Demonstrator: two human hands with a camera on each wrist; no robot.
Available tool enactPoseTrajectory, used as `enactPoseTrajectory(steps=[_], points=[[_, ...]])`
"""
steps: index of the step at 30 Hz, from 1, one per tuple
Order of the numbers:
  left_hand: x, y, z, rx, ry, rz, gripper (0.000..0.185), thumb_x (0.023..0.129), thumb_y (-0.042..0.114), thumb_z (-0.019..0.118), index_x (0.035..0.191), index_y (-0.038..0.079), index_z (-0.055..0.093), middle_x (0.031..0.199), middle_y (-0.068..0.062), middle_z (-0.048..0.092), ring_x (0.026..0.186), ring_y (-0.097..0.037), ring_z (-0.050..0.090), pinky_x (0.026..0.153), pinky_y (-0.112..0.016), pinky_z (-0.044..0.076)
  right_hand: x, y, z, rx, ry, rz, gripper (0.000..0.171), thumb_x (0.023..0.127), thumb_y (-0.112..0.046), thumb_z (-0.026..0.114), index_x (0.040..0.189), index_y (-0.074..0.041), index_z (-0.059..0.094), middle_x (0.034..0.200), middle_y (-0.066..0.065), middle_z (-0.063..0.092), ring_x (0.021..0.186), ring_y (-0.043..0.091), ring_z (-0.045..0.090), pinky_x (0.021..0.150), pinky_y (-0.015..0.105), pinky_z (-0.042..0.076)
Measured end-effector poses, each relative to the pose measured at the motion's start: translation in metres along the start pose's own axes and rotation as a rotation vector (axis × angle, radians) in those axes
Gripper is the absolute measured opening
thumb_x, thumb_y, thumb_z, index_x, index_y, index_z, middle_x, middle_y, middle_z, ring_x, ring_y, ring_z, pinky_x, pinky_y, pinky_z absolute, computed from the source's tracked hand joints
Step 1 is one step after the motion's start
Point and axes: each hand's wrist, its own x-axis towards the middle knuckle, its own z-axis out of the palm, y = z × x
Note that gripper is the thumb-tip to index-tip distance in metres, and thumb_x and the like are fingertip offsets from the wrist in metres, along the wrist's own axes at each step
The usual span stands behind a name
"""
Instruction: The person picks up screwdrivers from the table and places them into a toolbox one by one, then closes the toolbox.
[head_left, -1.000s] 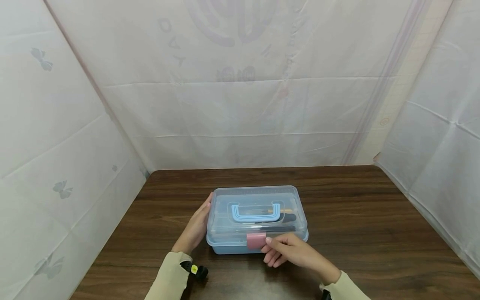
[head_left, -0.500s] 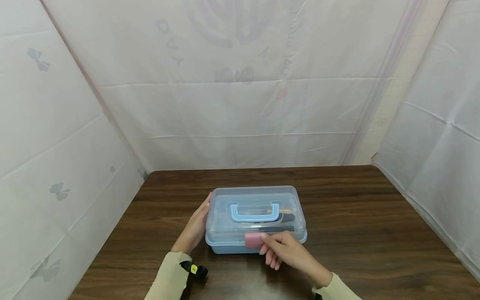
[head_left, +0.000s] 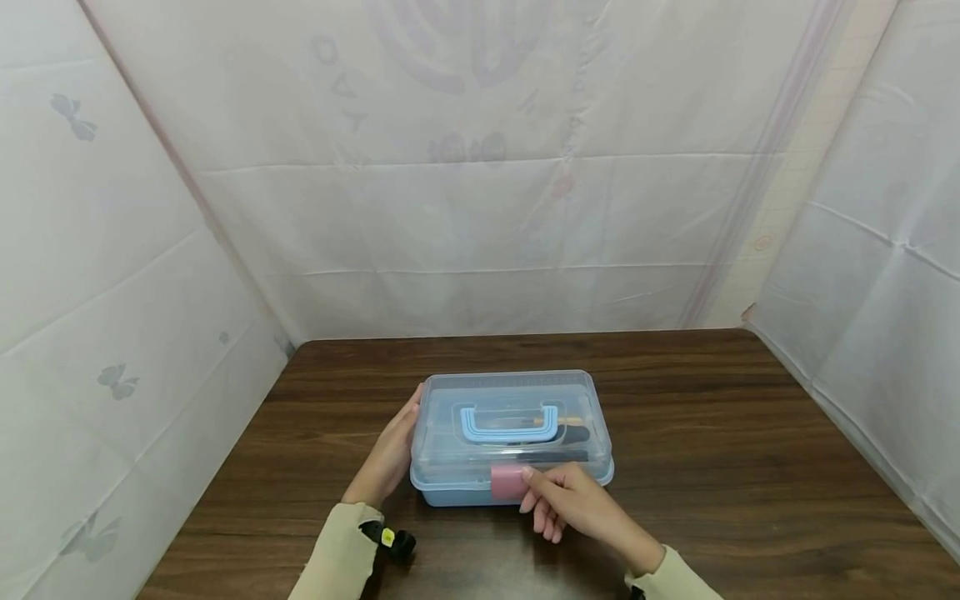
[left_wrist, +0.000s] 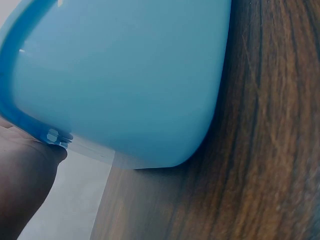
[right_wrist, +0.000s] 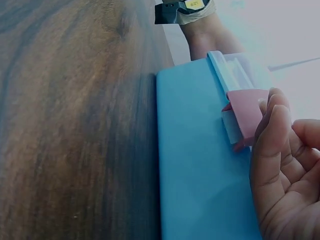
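A storage box (head_left: 459,498) with a pale blue base, clear lid and blue handle (head_left: 512,435) sits on the table, its lid down. Dark items and a light brown stick show dimly through the lid. My left hand (head_left: 392,457) rests along the box's left side, fingers stretched toward the back; in the left wrist view part of that hand (left_wrist: 27,172) touches the rim. At the front, my right hand (head_left: 573,504) pinches the right edge of the pink latch (head_left: 507,482) between thumb and forefinger. The other fingers curl below it, and the fingertips partly cover the latch (right_wrist: 247,115) in the right wrist view.
The dark wooden table (head_left: 712,450) extends to both sides of the box. White sheets (head_left: 480,217) hang behind it and at left and right. A black wrist camera (head_left: 397,543) on the left sleeve sits close to the tabletop.
My right hand has shifted slightly left, its thumb moving farther onto the pink latch. The left hand stays against the box, and the lid remains down.
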Motion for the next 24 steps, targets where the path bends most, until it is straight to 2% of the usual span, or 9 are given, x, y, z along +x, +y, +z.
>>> enactPoseTrajectory(steps=[9, 18, 21, 24], points=[[0.000, -0.001, 0.000, 0.008, -0.003, 0.003, 0.065, 0.104, 0.046, 0.025, 0.156, 0.014, 0.004, 0.164, -0.002, 0.002, 0.151, -0.022, -0.003, 0.122, -0.048, 0.002, -0.002, 0.012, 0.001, 0.015, -0.037, 0.001, 0.052, 0.102, -0.031, 0.046, 0.088, 0.014, 0.068, 0.058, 0.007, 0.064, 0.043, 0.006, 0.056, 0.042, 0.026, 0.053], [0.000, -0.001, -0.001, 0.009, -0.006, 0.003, 0.065, 0.103, 0.047, 0.025, 0.156, 0.015, 0.004, 0.164, -0.002, 0.002, 0.151, -0.022, -0.003, 0.122, -0.048, 0.001, -0.002, 0.017, 0.004, -0.003, -0.022, 0.007, 0.050, 0.102, -0.031, 0.045, 0.094, 0.013, 0.069, 0.064, 0.015, 0.067, 0.047, 0.009, 0.058, 0.045, 0.025, 0.054], [0.000, -0.001, -0.001, 0.007, -0.008, 0.012, 0.065, 0.104, 0.046, 0.025, 0.156, 0.014, 0.004, 0.164, -0.002, 0.002, 0.151, -0.021, -0.003, 0.122, -0.048, 0.001, -0.002, 0.020, 0.006, -0.013, -0.028, 0.022, 0.049, 0.101, -0.032, 0.047, 0.094, 0.011, 0.069, 0.064, 0.013, 0.067, 0.047, 0.009, 0.057, 0.045, 0.026, 0.054], [0.000, -0.002, -0.001, 0.006, -0.011, 0.016, 0.065, 0.104, 0.046, 0.025, 0.156, 0.013, 0.004, 0.164, -0.002, 0.002, 0.151, -0.021, -0.003, 0.122, -0.048, 0.001, -0.002, 0.025, 0.008, -0.018, -0.043, 0.050, 0.049, 0.100, -0.034, 0.049, 0.090, 0.008, 0.070, 0.060, 0.006, 0.064, 0.046, 0.007, 0.056, 0.044, 0.024, 0.053]])
